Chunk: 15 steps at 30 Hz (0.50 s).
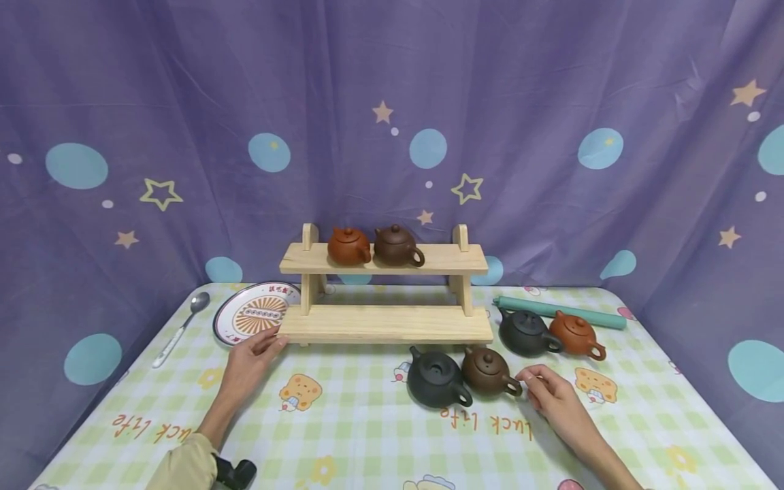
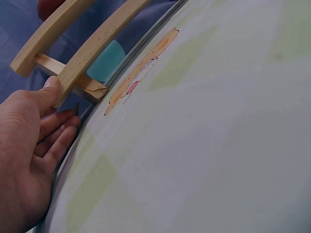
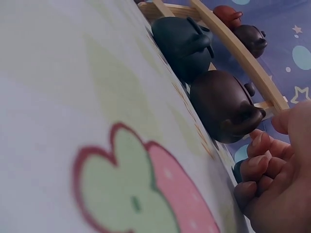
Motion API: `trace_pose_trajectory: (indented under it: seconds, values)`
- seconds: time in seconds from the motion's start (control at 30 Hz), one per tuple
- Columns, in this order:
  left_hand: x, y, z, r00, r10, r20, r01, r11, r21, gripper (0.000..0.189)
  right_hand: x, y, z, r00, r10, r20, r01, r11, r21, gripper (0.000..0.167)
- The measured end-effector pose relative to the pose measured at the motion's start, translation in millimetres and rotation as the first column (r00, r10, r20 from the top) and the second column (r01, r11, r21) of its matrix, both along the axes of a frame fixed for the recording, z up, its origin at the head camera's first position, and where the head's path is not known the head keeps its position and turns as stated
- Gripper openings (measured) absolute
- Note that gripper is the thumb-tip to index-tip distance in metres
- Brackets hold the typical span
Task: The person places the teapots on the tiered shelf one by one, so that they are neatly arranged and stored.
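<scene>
My left hand (image 1: 250, 364) holds the front left corner of a two-tier wooden shelf (image 1: 386, 325); in the left wrist view the thumb (image 2: 52, 87) lies on the board's end, with the other fingers below it. My right hand (image 1: 554, 401) is beside the handle of a dark brown teapot (image 1: 486, 371) on the table. In the right wrist view its thumb and loosely bent fingers are close to that handle (image 3: 250, 124) without closing round it. A black teapot (image 1: 433, 381) stands left of the brown one. On the top tier sit an orange-brown teapot (image 1: 348, 246) and a dark brown teapot (image 1: 395, 246).
Another black teapot (image 1: 527, 333) and an orange-brown teapot (image 1: 576, 333) stand right of the shelf, before a green rod-like roll (image 1: 563, 313). Left of the shelf are a patterned plate (image 1: 229, 320) and a spoon (image 1: 177, 337). A purple curtain (image 1: 527, 82) hangs behind the table.
</scene>
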<state>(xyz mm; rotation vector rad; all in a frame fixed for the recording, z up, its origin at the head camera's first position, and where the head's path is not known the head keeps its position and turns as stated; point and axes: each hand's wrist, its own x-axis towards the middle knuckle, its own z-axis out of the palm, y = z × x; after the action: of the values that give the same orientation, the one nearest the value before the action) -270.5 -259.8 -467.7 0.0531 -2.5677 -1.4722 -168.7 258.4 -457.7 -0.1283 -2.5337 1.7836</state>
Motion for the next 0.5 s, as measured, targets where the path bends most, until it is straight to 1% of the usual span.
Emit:
trace_pose_trajectory:
  seconds: [0.13,0.37,0.5]
  values:
    - [-0.6,0.2,-0.9,1.0,0.002,-0.003,-0.002,1.0,-0.004,0.064,0.6,-1.1,-0.8,1.0,-0.005,0.007,0.005,1.0,0.009,0.026]
    - [-1.9,0.9,-2.2,1.0,0.017,-0.01,-0.018,0.999,-0.031,0.062,2.5,-5.0,-2.7,0.999,0.016,-0.033,-0.016,1.0,-0.003,0.022]
    - [-1.5,0.3,-2.0,1.0,0.017,-0.006,-0.017,0.999,-0.027,0.063,2.8,-6.2,-3.9,0.999,0.02,-0.034,-0.02,1.0,0.004,0.022]
